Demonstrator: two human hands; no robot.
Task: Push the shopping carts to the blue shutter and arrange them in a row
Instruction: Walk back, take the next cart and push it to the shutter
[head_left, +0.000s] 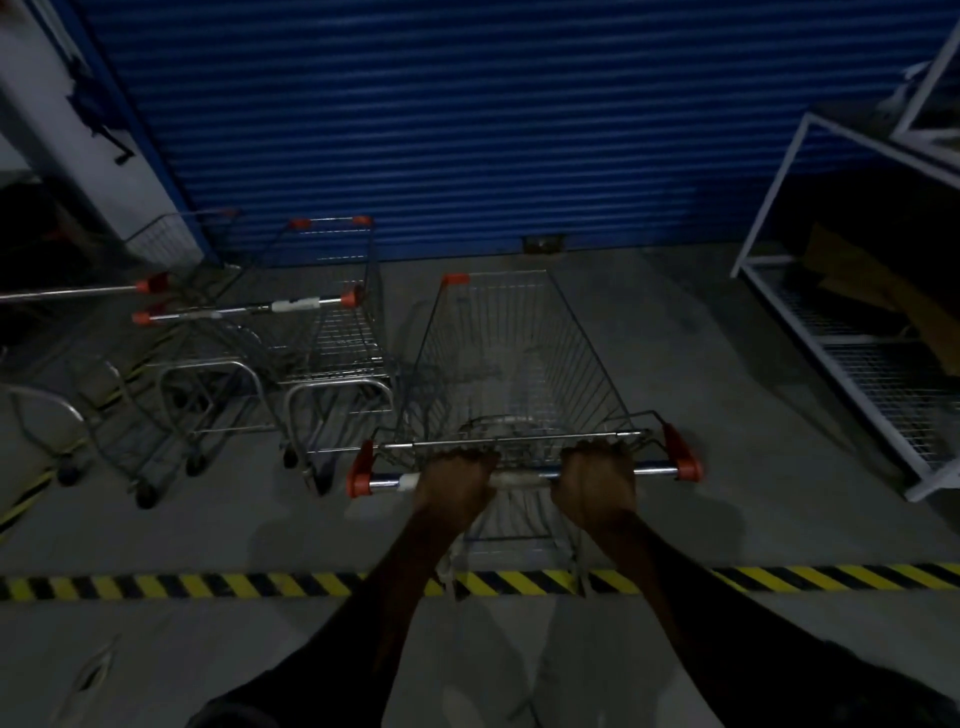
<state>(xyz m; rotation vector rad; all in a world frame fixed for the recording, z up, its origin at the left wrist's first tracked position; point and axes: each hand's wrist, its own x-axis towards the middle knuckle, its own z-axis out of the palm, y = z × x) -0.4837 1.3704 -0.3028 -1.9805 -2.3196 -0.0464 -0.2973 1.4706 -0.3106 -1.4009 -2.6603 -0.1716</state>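
A wire shopping cart (511, 358) with orange corner caps stands in front of me, its nose toward the blue shutter (467, 119). My left hand (454, 480) and my right hand (595, 478) both grip its handle bar (654, 472), fingers curled over it. To the left, two other carts (332, 338) stand side by side with their fronts near the shutter. A third cart's handle (78, 292) shows at the left edge.
A white metal rack (831, 332) with cardboard on it stands against the right side. A yellow-and-black hazard stripe (260, 584) crosses the grey concrete floor under my forearms. A white wall corner (62, 145) rises at far left.
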